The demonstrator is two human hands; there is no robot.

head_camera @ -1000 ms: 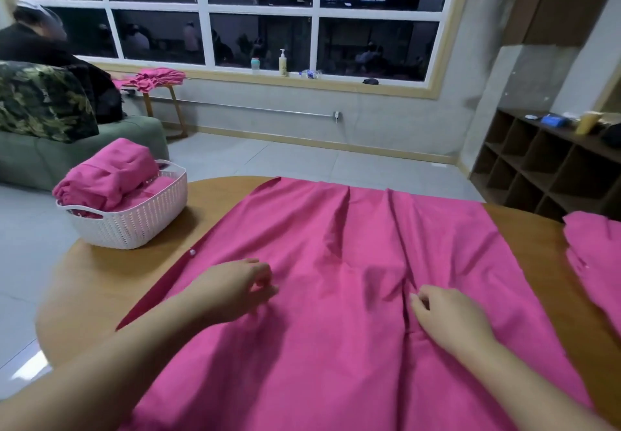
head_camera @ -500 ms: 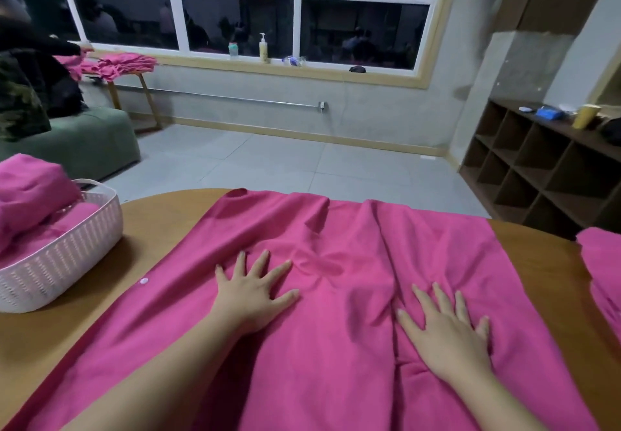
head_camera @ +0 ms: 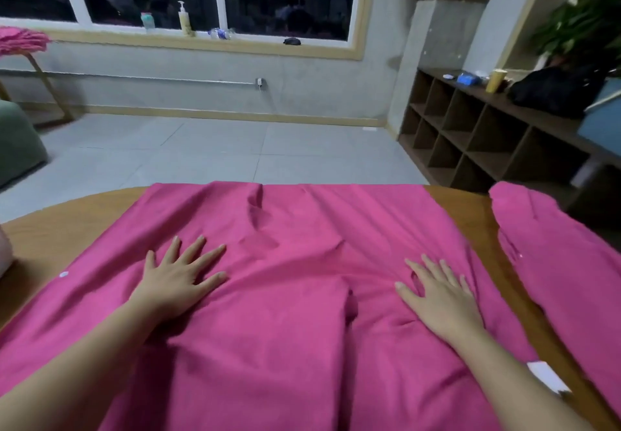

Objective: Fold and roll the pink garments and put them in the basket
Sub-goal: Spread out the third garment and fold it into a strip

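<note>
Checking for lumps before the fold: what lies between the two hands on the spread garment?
In the head view, only pink garment lies between the left hand and right hand: creased cloth with one raised fold.

Hands point(head_camera: 312, 293) on garment point(head_camera: 302, 235) on table point(head_camera: 67, 229)

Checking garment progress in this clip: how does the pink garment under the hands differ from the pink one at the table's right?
The spread garment lies mid-table, pressed by the left hand and right hand; the right garment lies untouched, partly out of frame. Both are pink, creased and unrolled.
</note>
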